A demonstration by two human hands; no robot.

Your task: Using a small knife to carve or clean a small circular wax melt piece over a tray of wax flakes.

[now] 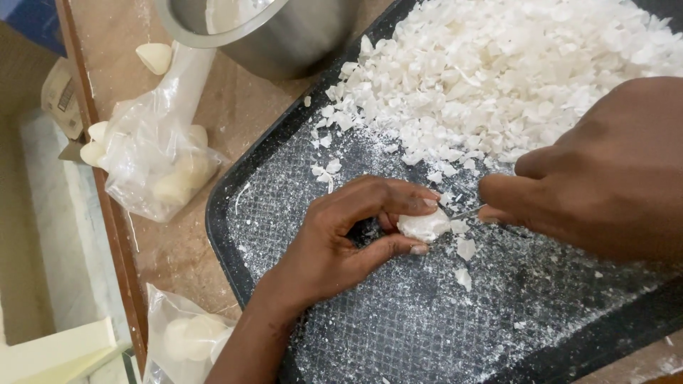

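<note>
A: How is the left hand (334, 242) placed?

B: It comes from the lower edge, wrist bent, palm turned to the right. The thumb and the fingers curve into a grip that pinches a small white lump (423, 225) between their tips. The lump is just above the dark tray (235, 235).

A: And the right hand (605, 178)?

B: It enters from the right side, knuckles up, fingers clenched around a thin metal blade (467, 212). Only a small part of the blade shows. Its tip touches the right side of the white lump.

A: Where is the lump compared with the two grips?

B: It sits inside the left fingertips, and the right grip is just beside it, on its right.

A: What is around them?

B: A big heap of white flakes (512, 71) fills the upper part of the tray, and a few loose flakes lie under the lump. On the brown counter (178, 256) to the left are two clear plastic bags (156, 156) with pale pieces inside, and a steel pot (284, 35) stands at the top.
</note>
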